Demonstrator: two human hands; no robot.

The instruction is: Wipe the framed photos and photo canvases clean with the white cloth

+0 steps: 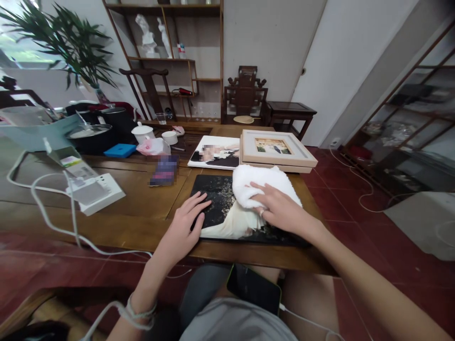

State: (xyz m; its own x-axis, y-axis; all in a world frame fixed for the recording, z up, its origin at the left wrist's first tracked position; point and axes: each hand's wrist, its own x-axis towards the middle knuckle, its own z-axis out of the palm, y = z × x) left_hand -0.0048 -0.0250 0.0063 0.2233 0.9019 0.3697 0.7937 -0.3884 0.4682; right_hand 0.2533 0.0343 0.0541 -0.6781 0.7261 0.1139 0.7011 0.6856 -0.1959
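Observation:
A dark photo panel (227,220) with a pale dress printed on it lies flat at the table's front edge. My left hand (186,220) rests on its left edge, open, fingers spread. My right hand (275,206), a ring on one finger, grips a fluffy white towel (265,180) and presses it against the panel's right part. The towel and hand hide that part of the picture. Just beyond the panel lie a second photo panel (213,161) and stacked light wooden picture frames (302,158).
To the left are an opened white box (103,194), a white cable (73,208), a blue box (120,150), a black pot (90,137) and white cups (169,137). A phone (254,289) on a charging cord lies on my lap below the table edge.

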